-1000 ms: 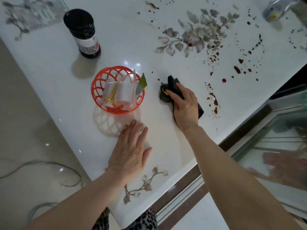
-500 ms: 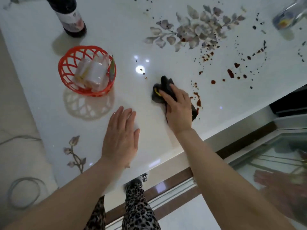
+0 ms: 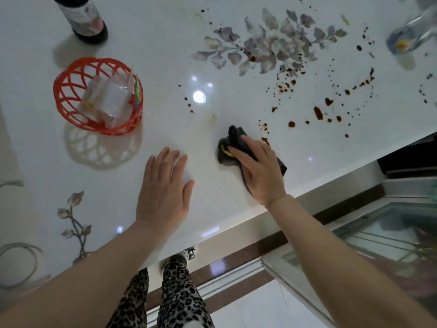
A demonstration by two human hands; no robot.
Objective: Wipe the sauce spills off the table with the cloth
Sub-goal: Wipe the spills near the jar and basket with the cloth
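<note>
A dark cloth with a yellow edge lies bunched on the white glossy table, near its front edge. My right hand presses flat on the cloth and covers most of it. Brown sauce spills are scattered to the right and beyond the cloth, with small drops just past my fingertips and a few drops to the left. My left hand rests flat on the table, fingers spread, holding nothing.
A red plastic basket with clear packets stands at the left. A dark bottle stands behind it. A clear glass object lies at the far right. Grey flower prints mark the tabletop. A glass panel lies below the table edge.
The view has shifted right and closer to the table edge. My right hand has slid the cloth a little, and the sauce streak beside it is mostly gone. My left hand stays flat.
</note>
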